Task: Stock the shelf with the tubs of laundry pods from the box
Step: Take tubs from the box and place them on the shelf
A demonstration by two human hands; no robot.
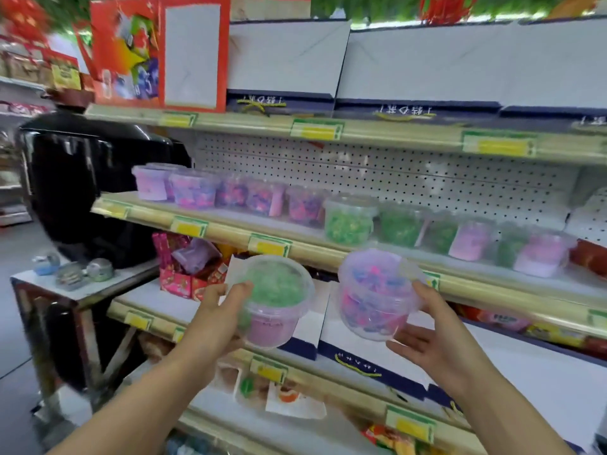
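Holding one clear plastic tub in each hand, the person faces a supermarket shelf unit. The left hand (215,310) has its fingers curled round a lidded tub with green pods over a pink lower layer (275,298); the right hand (427,339) cups a tub of mixed pink, blue and purple pods (374,295) with thumb up its side and fingers spread beneath — both tubs are raised in front of the cream-edged middle shelf (230,229), not yet on it. On that shelf stands a row of tubs: about six purple-pink ones (193,192) at the left, then some three green ones (349,221), then pale pink ones (538,254); blur makes the count uncertain. Yellow price tags (317,130) line the shelf edges, white perforated backing (361,165) sits behind, and white-and-navy gift boxes (420,64) fill the top shelf.
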